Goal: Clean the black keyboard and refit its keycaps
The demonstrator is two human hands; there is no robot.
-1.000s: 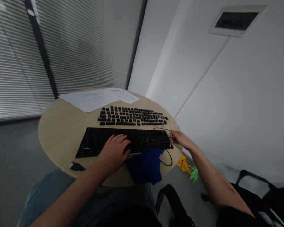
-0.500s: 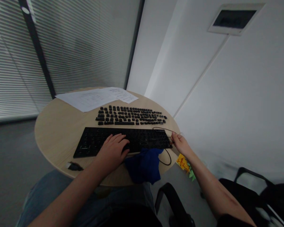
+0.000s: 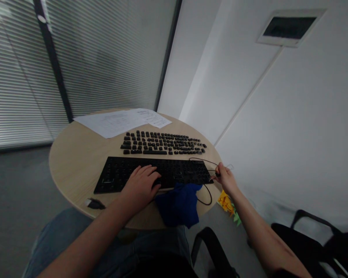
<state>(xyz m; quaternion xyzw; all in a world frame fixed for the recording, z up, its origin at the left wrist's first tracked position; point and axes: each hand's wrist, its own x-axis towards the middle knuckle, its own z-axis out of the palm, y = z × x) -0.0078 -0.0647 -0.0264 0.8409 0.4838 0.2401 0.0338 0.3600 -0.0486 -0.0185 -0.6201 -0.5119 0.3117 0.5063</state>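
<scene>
A black keyboard (image 3: 171, 166) with its keycaps off lies across the table's near half. My left hand (image 3: 142, 181) rests palm down on its front middle, fingers stretched over the key bed and thumb apart. Beyond the keyboard's right end, my right hand (image 3: 226, 180) pinches a small keycap puller with thin wire loops (image 3: 230, 166); its grip is mostly hidden by the fingers. Behind the keyboard, loose black keycaps (image 3: 155, 152) lie in rows. Close to my left hand, a blue cloth (image 3: 178, 206) droops over the table's front edge.
A round wooden table (image 3: 72, 154) carries paper sheets (image 3: 110, 122) at the back. At its front left lies a dark brush-like item (image 3: 95, 203), too blurred to name. A black cable (image 3: 210, 197) loops by the cloth. Yellow paper pieces (image 3: 225, 201) and a chair armrest (image 3: 211, 247) are below.
The whole view has shifted slightly right and down. My right hand has turned a little at the keyboard's right end, and the wire loop shows more clearly. My left hand stays on the keyboard.
</scene>
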